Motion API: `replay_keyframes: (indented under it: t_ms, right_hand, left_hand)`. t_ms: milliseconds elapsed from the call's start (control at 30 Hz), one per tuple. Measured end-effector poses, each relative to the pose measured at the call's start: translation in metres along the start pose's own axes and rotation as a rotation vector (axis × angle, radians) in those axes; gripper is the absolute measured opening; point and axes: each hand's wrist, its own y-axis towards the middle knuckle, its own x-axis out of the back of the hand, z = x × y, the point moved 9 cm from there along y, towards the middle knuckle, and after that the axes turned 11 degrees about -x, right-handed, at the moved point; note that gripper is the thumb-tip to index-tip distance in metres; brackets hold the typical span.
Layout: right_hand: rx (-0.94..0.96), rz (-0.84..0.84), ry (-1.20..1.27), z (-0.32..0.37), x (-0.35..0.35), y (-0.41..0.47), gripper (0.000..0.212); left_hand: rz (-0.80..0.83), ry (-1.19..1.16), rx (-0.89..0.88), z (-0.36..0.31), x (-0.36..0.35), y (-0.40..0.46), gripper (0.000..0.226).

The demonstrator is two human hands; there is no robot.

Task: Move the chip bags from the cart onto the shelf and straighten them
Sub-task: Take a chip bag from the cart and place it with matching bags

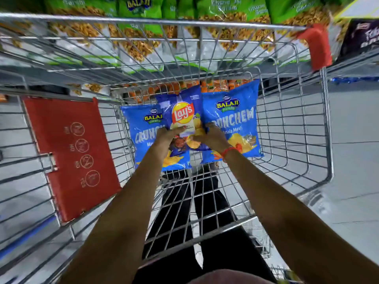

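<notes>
Both my arms reach down into a wire shopping cart [287, 128]. A dark blue Lay's bag [182, 113] lies on top of two light blue Balaji Crunchem bags, one on the left [141, 130] and one on the right [238, 119], all on the cart's floor. My left hand [166, 138] grips the Lay's bag at its lower left edge. My right hand [211, 136] grips its lower right edge, with a red thread on the wrist. The bag's lower part is partly covered by my fingers.
Beyond the cart's far rim, a shelf [143, 66] carries green and white Balaji snack bags [139, 27]. A red plastic flap [71, 152] hangs inside the cart's left wall. A red corner guard [315, 46] caps the far right rim. Grey floor [352, 140] lies to the right.
</notes>
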Motion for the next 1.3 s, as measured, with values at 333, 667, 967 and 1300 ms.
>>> replay_keyframes:
  t_ms: [333, 667, 967, 1300]
  right_hand:
    - [0.118, 0.261, 0.228, 0.041, 0.010, -0.051, 0.036]
    - [0.583, 0.192, 0.281, 0.151, 0.069, -0.202, 0.045]
    - [0.956, 0.053, 0.367, 0.256, 0.113, -0.361, 0.047]
    - [1.319, -0.039, 0.399, 0.368, 0.148, -0.519, 0.051]
  left_hand:
    - [0.063, -0.150, -0.132, -0.053, 0.015, -0.058, 0.022]
    - [-0.016, -0.121, -0.658, -0.201, 0.066, -0.191, 0.015]
    - [-0.094, -0.138, -1.164, -0.347, 0.128, -0.332, 0.026]
    - [-0.093, -0.167, -1.570, -0.483, 0.195, -0.454, 0.024]
